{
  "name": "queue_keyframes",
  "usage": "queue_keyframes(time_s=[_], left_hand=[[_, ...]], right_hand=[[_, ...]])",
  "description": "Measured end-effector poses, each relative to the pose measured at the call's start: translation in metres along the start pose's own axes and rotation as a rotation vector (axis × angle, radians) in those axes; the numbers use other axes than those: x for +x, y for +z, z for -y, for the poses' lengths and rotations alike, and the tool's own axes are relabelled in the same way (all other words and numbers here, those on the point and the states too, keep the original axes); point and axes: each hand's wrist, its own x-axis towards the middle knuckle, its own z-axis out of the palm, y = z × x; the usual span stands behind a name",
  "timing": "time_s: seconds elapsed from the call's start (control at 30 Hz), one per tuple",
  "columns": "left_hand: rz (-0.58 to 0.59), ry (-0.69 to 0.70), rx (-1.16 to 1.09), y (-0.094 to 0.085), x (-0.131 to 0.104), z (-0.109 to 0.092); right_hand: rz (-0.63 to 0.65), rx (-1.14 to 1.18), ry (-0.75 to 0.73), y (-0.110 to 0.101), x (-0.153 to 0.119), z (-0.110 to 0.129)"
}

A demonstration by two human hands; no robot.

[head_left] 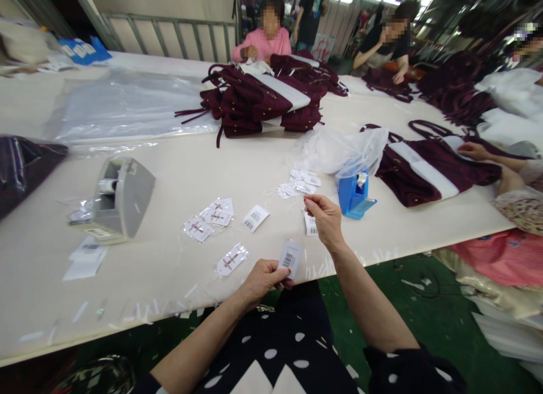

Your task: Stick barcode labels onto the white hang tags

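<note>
At the table's near edge my left hand [268, 278] pinches a white barcode tag [291, 257] between thumb and fingers. My right hand [324, 216] is raised to the right of that tag, its thumb and fingertips pressed together; what they hold, if anything, is too small to make out. Partly behind my right hand lies another barcode label [310, 223]. Left of my hands are a barcode card [256, 218], a printed tag in clear wrap [232, 260] and a few similar tags [217, 213]. A small heap of tags [302, 182] lies farther back.
A blue tape dispenser [355, 197] stands right of my right hand, a grey one [123, 199] at the left. Maroon bags [263, 103] are piled farther back. At the right, another person's hands touch a maroon bag [419, 168]. Clear plastic sheets [127, 105] lie back left.
</note>
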Motion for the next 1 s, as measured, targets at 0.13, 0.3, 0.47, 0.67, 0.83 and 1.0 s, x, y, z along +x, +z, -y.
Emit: queue_keyframes(time_s=[0.13,0.3,0.47,0.67,0.83,1.0], left_hand=[[-0.04,0.009,-0.09,0.001,0.012,0.001],[-0.057,-0.002,-0.198,0.007,0.024,-0.004],[-0.073,0.024,-0.409,0.01,0.02,-0.013],[-0.069,0.065,-0.511,0.013,0.024,-0.011],[-0.039,0.025,-0.34,0.014,0.022,-0.003],[-0.123,0.067,-0.195,0.005,0.006,-0.005]], right_hand=[[0.058,-0.043,0.05,-0.002,0.019,0.001],[0.141,-0.2,0.081,-0.007,0.034,0.006],[0.006,-0.38,-0.007,-0.011,-0.009,-0.003],[0.177,0.04,0.32,0.008,-0.092,-0.021],[-0.014,0.146,0.315,0.011,-0.088,-0.027],[0.052,0.113,0.226,-0.005,-0.025,-0.01]])
